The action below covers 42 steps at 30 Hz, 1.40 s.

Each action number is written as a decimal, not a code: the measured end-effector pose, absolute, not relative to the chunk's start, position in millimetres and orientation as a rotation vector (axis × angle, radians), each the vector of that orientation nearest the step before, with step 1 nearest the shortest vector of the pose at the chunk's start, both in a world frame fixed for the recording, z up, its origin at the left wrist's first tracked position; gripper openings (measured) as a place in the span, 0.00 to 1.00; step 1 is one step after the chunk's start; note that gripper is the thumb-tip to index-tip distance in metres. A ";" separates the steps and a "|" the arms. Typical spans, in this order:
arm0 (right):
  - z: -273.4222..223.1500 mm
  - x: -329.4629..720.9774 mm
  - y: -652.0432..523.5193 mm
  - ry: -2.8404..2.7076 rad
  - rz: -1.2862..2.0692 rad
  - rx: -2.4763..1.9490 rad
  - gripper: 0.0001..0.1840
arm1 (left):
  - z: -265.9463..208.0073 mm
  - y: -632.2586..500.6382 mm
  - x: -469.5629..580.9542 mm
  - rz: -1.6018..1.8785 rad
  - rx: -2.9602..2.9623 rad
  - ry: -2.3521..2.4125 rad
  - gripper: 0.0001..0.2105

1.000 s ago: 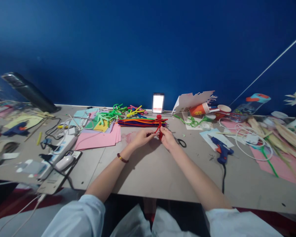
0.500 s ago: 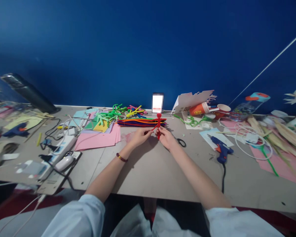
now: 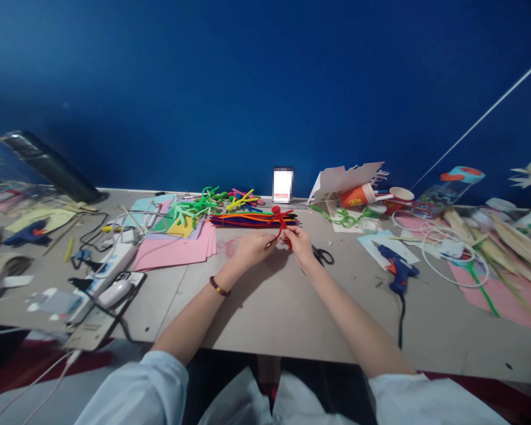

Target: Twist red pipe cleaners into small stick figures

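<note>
Between my hands stands a small red pipe-cleaner figure (image 3: 278,216) with a round head and thin limbs. My left hand (image 3: 253,248) pinches one lower end of it, fingers closed. The fingers of my right hand (image 3: 299,243) are closed on the other lower end. Just behind the figure lies a bundle of coloured pipe cleaners (image 3: 241,221), mostly purple, red and orange. Black-handled scissors (image 3: 325,255) rest right beside my right hand, their blades partly hidden by it.
A phone (image 3: 283,185) stands against the blue wall. Pink paper (image 3: 174,254) and green pipe-cleaner shapes (image 3: 194,206) lie left, near a power strip (image 3: 104,277). On the right are a blue glue gun (image 3: 398,265), paper cups (image 3: 358,195) and a white cable (image 3: 454,254).
The red figure has tilted and shifted slightly left, and its limbs now spread apart. My left hand has turned a little; more of the scissors shows beside my right hand.
</note>
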State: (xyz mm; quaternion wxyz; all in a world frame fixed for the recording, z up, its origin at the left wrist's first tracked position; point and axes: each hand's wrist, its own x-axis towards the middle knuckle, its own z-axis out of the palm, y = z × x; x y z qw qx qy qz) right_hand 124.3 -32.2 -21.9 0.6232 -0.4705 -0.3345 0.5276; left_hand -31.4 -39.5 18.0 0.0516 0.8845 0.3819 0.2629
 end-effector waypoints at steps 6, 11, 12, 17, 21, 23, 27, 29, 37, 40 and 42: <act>-17.4 130.5 -42.8 -1.491 0.370 -1.265 0.09 | 26.8 -47.0 -31.2 0.902 3.281 1.004 0.11; -8.8 132.9 -50.0 -1.902 -0.027 -1.336 0.13 | 33.1 -41.7 -41.1 1.134 3.315 1.073 0.09; -7.7 133.2 -50.4 -1.955 -0.088 -1.353 0.13 | 32.8 -38.6 -43.9 1.156 3.299 1.105 0.09; -4.5 134.7 -49.0 -2.157 -0.214 -1.271 0.14 | 28.2 -20.9 -56.9 1.236 3.190 1.198 0.10; -3.4 134.6 -46.7 -2.213 -0.121 -1.116 0.15 | 24.1 -10.9 -64.2 1.228 2.980 1.188 0.09; -3.7 133.9 -45.4 -2.143 -0.021 -1.067 0.13 | 21.0 -6.8 -67.7 1.228 2.877 1.179 0.09; -6.2 131.4 -42.3 -1.875 0.212 -1.007 0.09 | 12.2 0.0 -71.2 1.197 2.676 1.075 0.10; -8.3 129.6 -40.4 -1.719 0.350 -0.999 0.09 | 8.6 0.2 -68.6 1.125 2.570 1.018 0.10; -16.1 125.8 -33.9 -1.163 0.933 -1.135 0.15 | 18.7 -30.1 -39.0 0.790 2.138 0.996 0.13; -16.4 126.6 -33.2 -1.084 0.966 -1.162 0.16 | 25.3 -36.2 -33.7 0.798 1.964 0.947 0.14; -15.9 126.7 -33.8 -1.067 0.956 -1.187 0.16 | 27.1 -36.5 -33.0 0.775 1.845 0.924 0.15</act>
